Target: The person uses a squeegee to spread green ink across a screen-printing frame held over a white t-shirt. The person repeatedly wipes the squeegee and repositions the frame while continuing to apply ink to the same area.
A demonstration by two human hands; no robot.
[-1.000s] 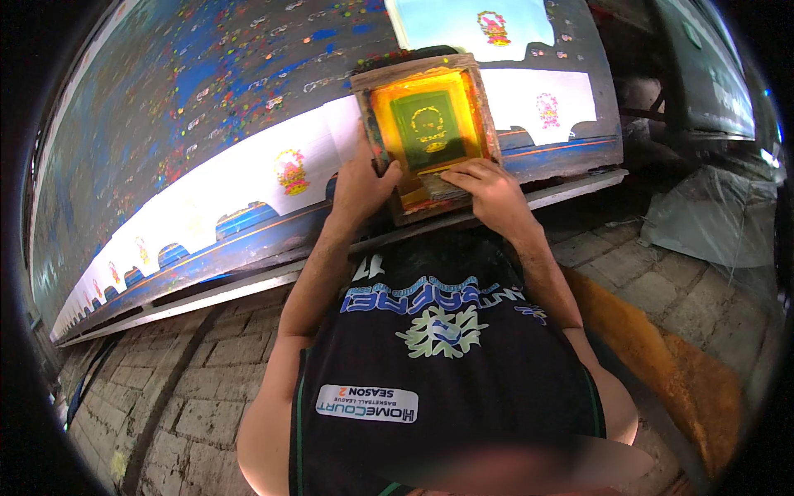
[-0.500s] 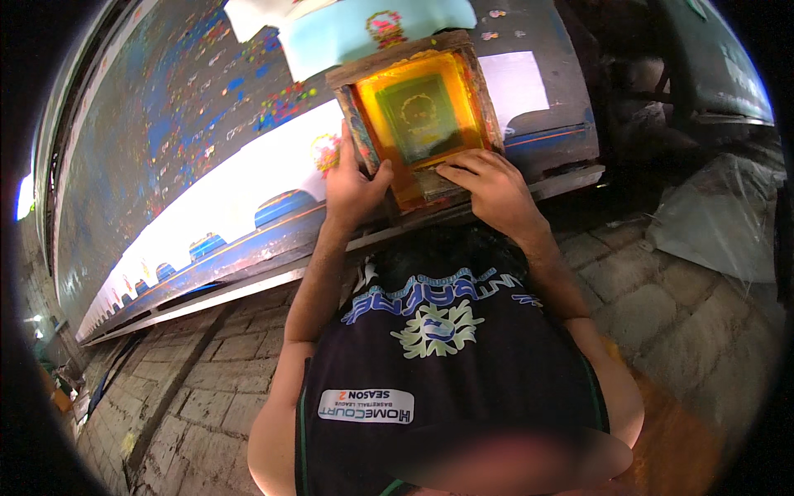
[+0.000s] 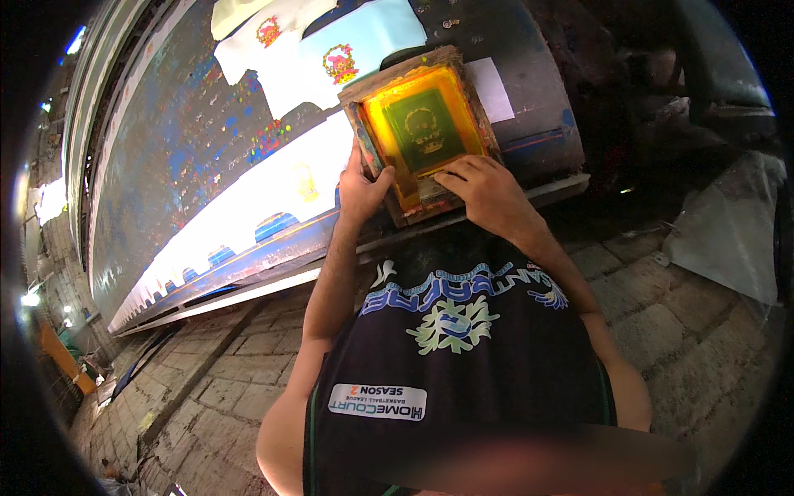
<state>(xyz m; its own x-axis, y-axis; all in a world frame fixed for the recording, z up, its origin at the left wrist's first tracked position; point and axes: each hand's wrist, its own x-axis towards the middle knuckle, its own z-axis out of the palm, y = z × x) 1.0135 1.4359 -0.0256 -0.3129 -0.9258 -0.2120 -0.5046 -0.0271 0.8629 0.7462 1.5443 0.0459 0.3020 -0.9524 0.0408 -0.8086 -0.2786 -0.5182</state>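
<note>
Your left hand [image 3: 361, 192] grips the near-left edge of the wood-framed yellow-mesh printing screen [image 3: 420, 132]; your right hand [image 3: 486, 192] presses flat on its near rail. Stiff frame, delicate mesh: hold wood.

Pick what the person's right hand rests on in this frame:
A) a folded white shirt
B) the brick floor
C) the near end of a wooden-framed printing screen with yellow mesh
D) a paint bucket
C: the right hand lies flat over the near edge of the wooden-framed screen, whose yellow mesh shows above the fingers, while the left hand grips its left side.
</note>
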